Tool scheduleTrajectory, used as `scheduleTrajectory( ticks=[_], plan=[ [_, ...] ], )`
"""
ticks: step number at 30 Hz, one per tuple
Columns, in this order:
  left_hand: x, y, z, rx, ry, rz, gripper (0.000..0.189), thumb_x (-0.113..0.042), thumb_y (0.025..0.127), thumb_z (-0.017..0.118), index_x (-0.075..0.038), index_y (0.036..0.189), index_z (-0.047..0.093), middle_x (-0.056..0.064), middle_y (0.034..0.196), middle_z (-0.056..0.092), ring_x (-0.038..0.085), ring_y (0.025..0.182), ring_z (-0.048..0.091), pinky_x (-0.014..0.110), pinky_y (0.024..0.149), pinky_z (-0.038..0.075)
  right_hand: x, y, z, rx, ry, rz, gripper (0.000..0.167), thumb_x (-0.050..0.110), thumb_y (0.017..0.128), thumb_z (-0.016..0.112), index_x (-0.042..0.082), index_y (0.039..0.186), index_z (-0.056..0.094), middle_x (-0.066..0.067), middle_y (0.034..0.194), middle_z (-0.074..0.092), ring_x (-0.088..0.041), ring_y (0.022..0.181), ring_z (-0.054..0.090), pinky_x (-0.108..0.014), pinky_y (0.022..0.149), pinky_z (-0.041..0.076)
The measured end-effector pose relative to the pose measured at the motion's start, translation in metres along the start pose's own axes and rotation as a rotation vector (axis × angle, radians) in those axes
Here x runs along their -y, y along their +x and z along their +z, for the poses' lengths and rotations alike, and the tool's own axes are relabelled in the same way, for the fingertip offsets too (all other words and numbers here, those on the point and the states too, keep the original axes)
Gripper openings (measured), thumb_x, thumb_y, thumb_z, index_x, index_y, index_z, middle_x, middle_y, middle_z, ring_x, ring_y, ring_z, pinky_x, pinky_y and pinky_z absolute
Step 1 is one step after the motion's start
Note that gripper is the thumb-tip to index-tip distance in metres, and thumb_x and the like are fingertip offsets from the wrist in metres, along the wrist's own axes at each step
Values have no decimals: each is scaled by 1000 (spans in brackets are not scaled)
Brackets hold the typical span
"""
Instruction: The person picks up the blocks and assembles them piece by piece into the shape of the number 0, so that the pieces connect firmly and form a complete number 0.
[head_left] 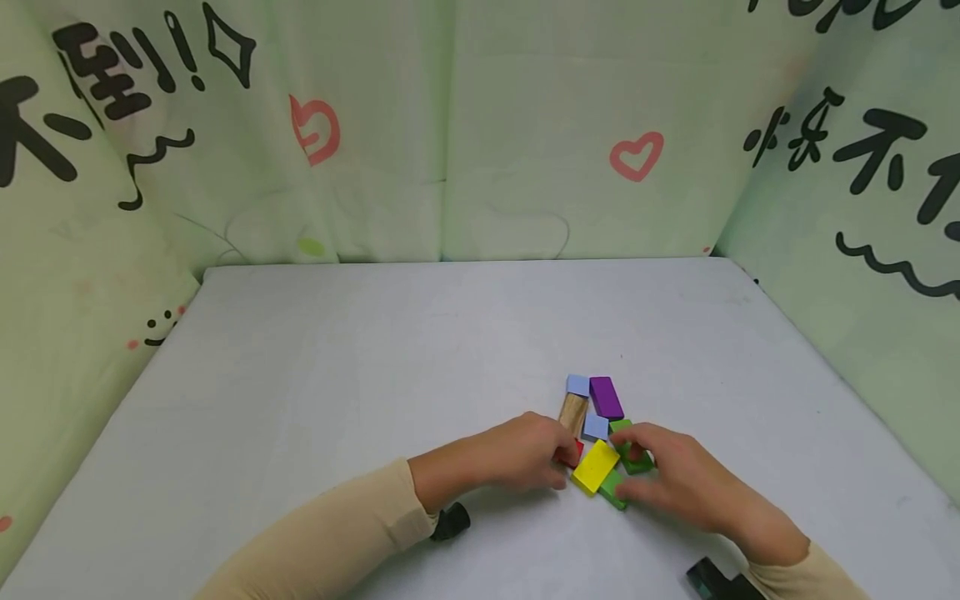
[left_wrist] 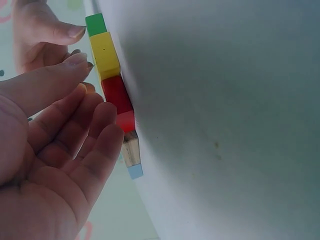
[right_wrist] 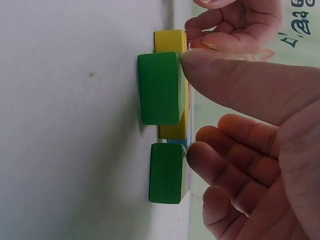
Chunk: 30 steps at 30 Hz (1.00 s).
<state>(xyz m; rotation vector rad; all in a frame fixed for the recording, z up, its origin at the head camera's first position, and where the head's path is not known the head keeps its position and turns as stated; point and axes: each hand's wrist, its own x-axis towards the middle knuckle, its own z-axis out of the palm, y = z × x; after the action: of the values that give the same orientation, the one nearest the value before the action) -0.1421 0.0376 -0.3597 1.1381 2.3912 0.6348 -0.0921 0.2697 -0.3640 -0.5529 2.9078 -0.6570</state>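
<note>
A cluster of small blocks lies flat on the table. My left hand [head_left: 528, 450] is at its left side, fingers loosely bent, with fingertips touching or very near the red block [left_wrist: 116, 95]. From the right comes my right hand [head_left: 686, 479], its thumb at the nearer green block [right_wrist: 160, 89] and a fingertip by the other green block [right_wrist: 166, 174]. Between the hands sits a yellow block [head_left: 596, 468]. Behind it are a light blue block [head_left: 596, 427], a wood-grain block [head_left: 573, 414], a purple block [head_left: 606, 398] and another light blue block [head_left: 577, 385]. The left hand partly hides the red in the head view.
The white table [head_left: 360, 358] stretches around the cluster. Pale green curtains [head_left: 480, 150] with black writing and pink hearts enclose its back and sides. Black wrist devices are on both forearms, the right one [head_left: 720, 579] low at the front.
</note>
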Motion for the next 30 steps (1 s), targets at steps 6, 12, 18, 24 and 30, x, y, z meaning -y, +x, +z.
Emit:
scheduleTrajectory(
  ticks=[6, 12, 18, 24, 30],
  plan=[
    [-1, 3, 2, 13, 20, -18, 20, -12, 88, 79, -10, 106, 74, -9, 93, 65, 3, 84, 54, 12, 81, 45, 1, -3, 0, 38, -21, -1, 65, 35, 71, 91, 7, 122, 63, 7, 103, 62, -12, 90, 56, -37, 83, 53],
    [-2, 6, 4, 11, 31, -21, 17, -13, 88, 79, -11, 103, 73, -10, 88, 63, 4, 80, 53, 12, 78, 45, 1, -4, 0, 45, -33, -8, 66, 36, 71, 91, 6, 123, 63, 1, 114, 63, -15, 95, 58, -43, 87, 53],
    [-1, 11, 7, 2, 44, -14, 13, -15, 88, 79, -12, 99, 72, -10, 84, 60, 5, 79, 52, 12, 76, 45, -1, -3, 1, 41, -28, -12, 64, 34, 72, 91, 6, 123, 63, -4, 119, 63, -23, 103, 59, -50, 92, 51],
    [-2, 16, 8, -12, 53, -25, 10, -14, 89, 78, -12, 97, 71, -9, 82, 59, 6, 78, 52, 13, 74, 45, -6, -1, 0, 6, -23, -57, 61, 32, 73, 91, 6, 122, 65, -5, 120, 64, -29, 109, 60, -51, 93, 50],
    [-4, 22, 7, -21, 53, -58, 8, -13, 90, 76, -12, 96, 70, -8, 80, 58, 7, 77, 52, 13, 72, 45, -9, 2, -1, -18, -15, -72, 59, 30, 73, 90, 6, 121, 65, -7, 120, 65, -32, 111, 60, -52, 93, 49]
  ],
)
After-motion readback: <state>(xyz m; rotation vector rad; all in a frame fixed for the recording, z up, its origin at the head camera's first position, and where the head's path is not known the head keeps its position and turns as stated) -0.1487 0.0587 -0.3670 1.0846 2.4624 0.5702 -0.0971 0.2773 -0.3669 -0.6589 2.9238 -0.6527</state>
